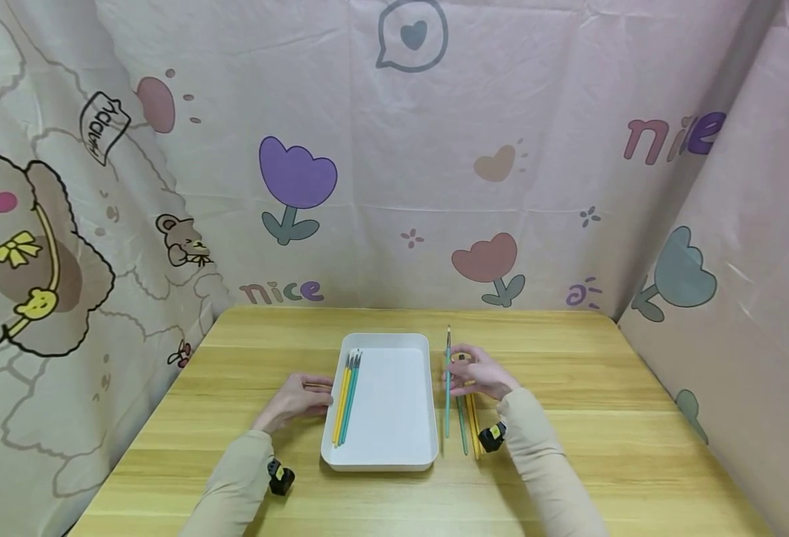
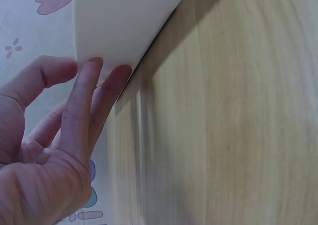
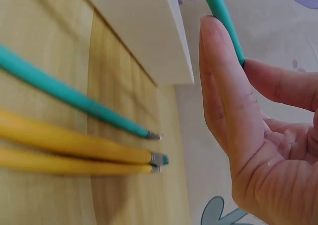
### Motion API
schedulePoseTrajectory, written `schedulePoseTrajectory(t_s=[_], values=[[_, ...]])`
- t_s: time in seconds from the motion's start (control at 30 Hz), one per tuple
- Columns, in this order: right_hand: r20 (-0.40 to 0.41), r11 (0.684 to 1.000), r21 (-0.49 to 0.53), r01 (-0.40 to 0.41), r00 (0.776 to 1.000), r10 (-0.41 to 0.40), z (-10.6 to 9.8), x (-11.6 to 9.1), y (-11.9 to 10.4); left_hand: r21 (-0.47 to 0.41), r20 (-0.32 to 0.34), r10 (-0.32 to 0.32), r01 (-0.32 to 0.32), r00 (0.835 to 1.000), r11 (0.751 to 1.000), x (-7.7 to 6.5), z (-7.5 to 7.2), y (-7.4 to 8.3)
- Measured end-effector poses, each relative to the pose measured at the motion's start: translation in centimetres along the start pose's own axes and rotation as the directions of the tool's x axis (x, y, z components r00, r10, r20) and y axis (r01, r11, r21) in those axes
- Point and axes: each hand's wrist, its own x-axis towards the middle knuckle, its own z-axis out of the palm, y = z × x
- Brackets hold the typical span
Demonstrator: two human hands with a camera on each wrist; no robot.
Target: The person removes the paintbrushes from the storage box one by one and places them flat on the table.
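Observation:
A white rectangular tray (image 1: 394, 406) lies on the table with several yellow and teal paintbrushes (image 1: 347, 399) side by side along its left wall, bristles toward the far end. My left hand (image 1: 295, 403) is at the tray's left side, its fingertips touching the outer wall (image 2: 117, 31). Just right of the tray, my right hand (image 1: 485, 375) pinches a teal paintbrush (image 1: 447, 406) between thumb and fingers, bristles pointing away from me. Beneath that hand, another teal paintbrush (image 3: 79, 100) and yellow paintbrushes (image 3: 74, 139) lie on the table, partly hidden in the head view.
The wooden table (image 1: 569, 447) reaches back to a printed curtain (image 1: 394, 186), which also hangs along both sides. A small black wrist camera is strapped at each sleeve, the left one (image 1: 280, 477) near the tray's front left and the right one (image 1: 491, 437) over the loose brushes.

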Motion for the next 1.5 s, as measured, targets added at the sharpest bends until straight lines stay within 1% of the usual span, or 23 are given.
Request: schedulePoseTrajectory(t_s=[0.27,0.57,0.87,1.1,1.5], values=[[0.012,1.000,0.006,-0.002,1.000,0.002,-1.7,-1.0,0.7,-0.007,0.014,0.034,-0.034,0.999,0.999,0.0,-0.1,-0.3],[-0.002,0.999,-0.010,-0.036,0.999,0.036,-3.0,-1.7,1.2,-0.008,0.013,0.024,-0.024,1.000,1.000,-0.2,0.0,-0.2],[-0.041,0.998,-0.021,-0.050,0.998,0.050,-4.1,-1.9,2.6,-0.017,0.011,0.024,-0.024,1.000,1.000,-0.1,0.0,-0.2],[-0.041,0.997,-0.055,-0.052,0.998,0.050,-4.4,-1.9,3.5,-0.019,0.022,0.035,-0.035,0.999,0.999,-0.2,-0.1,-0.2],[-0.155,0.990,-0.072,-0.125,0.982,0.112,-3.8,-1.7,3.9,-0.011,0.015,0.034,-0.034,0.999,0.999,-0.2,0.0,-0.2]])
